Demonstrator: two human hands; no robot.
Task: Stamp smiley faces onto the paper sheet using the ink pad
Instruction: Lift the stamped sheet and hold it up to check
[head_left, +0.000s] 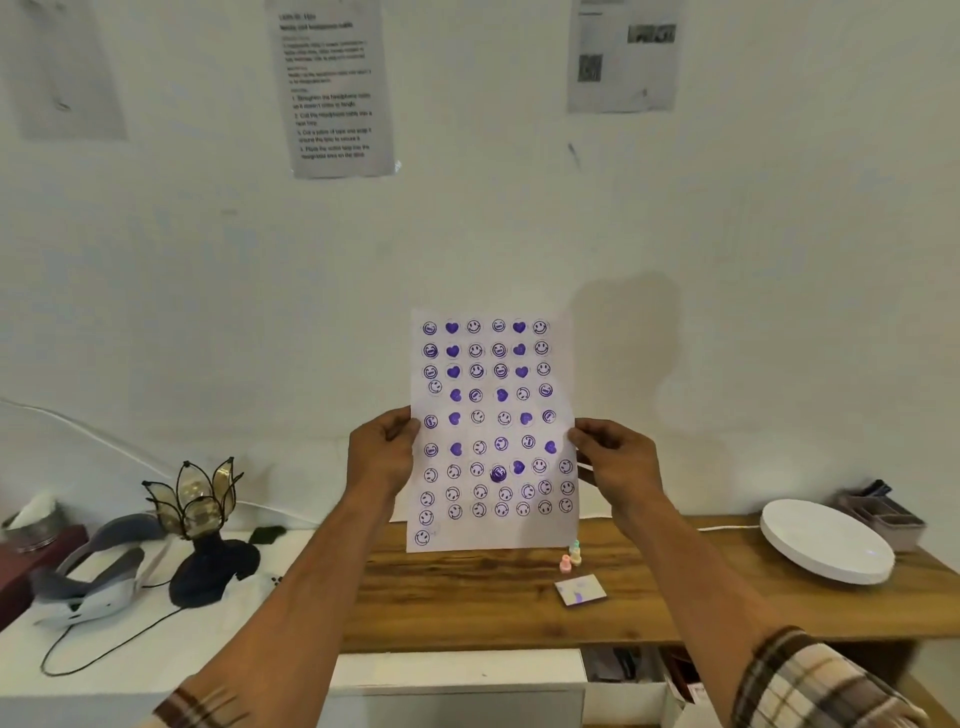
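Note:
I hold the paper sheet (491, 431) upright in front of the wall, above the wooden table. It is covered with rows of purple smiley faces and hearts. My left hand (382, 454) grips its left edge and my right hand (615, 460) grips its right edge. Two small stamps (570, 558), one pink and one pale with a green top, stand on the table below the sheet's lower right corner. The ink pad (581, 590), a small square stained purple, lies just in front of them.
The wooden table (467, 603) carries a white round plate-like object (828, 540) and a grey organiser (883, 512) at right. A white surface at left holds a lotus-shaped lamp (202, 504), a headset (88, 577) and a cable. Printed sheets hang on the wall.

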